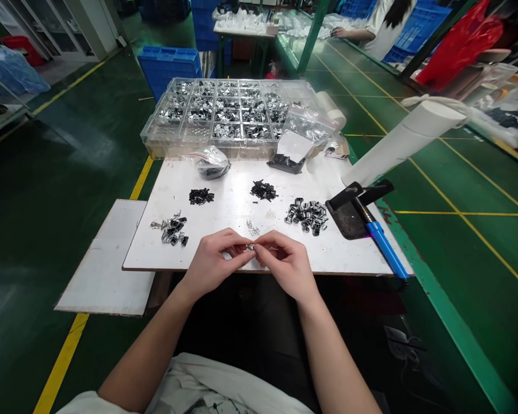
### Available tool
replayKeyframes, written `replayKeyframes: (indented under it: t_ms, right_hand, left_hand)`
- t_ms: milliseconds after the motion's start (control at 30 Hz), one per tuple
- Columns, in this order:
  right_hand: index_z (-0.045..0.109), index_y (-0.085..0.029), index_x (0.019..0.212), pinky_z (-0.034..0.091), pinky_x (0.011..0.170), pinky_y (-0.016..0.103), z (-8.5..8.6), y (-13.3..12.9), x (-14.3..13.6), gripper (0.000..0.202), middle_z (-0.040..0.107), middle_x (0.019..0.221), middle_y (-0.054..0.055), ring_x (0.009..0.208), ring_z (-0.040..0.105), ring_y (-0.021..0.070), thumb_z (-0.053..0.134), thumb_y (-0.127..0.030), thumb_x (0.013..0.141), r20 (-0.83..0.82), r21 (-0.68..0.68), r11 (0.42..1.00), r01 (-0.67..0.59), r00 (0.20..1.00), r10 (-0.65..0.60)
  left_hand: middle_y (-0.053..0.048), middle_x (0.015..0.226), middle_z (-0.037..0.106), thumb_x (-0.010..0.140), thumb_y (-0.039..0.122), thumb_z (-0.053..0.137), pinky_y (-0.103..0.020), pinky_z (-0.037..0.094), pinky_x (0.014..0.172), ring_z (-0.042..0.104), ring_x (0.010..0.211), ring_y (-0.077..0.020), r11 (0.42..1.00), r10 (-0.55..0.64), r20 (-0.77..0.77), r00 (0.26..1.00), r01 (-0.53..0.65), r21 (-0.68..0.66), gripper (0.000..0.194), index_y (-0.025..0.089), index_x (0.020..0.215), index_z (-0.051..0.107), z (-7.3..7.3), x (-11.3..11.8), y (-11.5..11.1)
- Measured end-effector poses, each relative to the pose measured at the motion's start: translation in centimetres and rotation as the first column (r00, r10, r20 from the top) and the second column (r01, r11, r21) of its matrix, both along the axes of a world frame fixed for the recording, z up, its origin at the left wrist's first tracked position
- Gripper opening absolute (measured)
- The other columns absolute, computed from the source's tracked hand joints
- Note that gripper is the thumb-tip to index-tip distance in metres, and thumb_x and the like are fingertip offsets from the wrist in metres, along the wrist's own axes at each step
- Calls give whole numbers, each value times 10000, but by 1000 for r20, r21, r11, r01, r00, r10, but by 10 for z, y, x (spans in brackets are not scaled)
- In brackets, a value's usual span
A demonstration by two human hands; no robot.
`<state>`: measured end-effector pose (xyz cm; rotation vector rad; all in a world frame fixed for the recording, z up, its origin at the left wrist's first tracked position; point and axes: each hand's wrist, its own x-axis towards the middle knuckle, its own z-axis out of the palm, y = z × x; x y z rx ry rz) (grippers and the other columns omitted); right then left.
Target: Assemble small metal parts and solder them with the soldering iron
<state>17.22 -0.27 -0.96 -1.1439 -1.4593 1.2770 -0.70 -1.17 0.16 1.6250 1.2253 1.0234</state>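
Note:
My left hand (218, 257) and my right hand (285, 260) meet over the front edge of the white table. Between their pinched fingertips is a small shiny metal part (251, 247), mostly covered by the fingers. Just beyond the fingertips lies a little scatter of tiny silver pins (252, 227). Shiny metal-and-black pieces (307, 216) are heaped to the right, and a looser group of similar pieces (174, 229) lies to the left. Farther back are two piles of small black parts, a left pile (201, 196) and a right pile (263, 190).
A clear compartment box (224, 115) full of shiny parts spans the table's back. Before it sit two plastic bags, the left (212, 163) and the right (290, 152). A blue-handled tool (386, 247) rests in a black holder at right, beside a white tube (408, 138).

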Motion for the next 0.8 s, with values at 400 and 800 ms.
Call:
replayKeyframes:
  t_ms: [400, 800]
  right_hand:
    - [754, -173, 914, 508, 670, 313, 27, 38, 7, 164, 718, 826, 48, 679, 635, 168, 649, -295, 885, 379, 116, 991, -64, 925, 15]
    - [772, -176, 798, 456, 737, 330, 23, 110, -9, 186, 719, 818, 110, 796, 655, 249, 612, -110, 865, 827, 261, 928, -268, 558, -71]
  left_hand:
    - [-64, 891, 742, 823, 284, 767, -263, 587, 740, 691, 808, -176, 993, 18, 136, 991, -1, -120, 271, 161, 1063, 791, -3, -5, 4]
    - [-67, 794, 778, 710, 291, 857, -262, 603, 672, 723, 728, -185, 966, 70, 192, 979, -18, -259, 240, 146, 888, 790, 0, -7, 2]
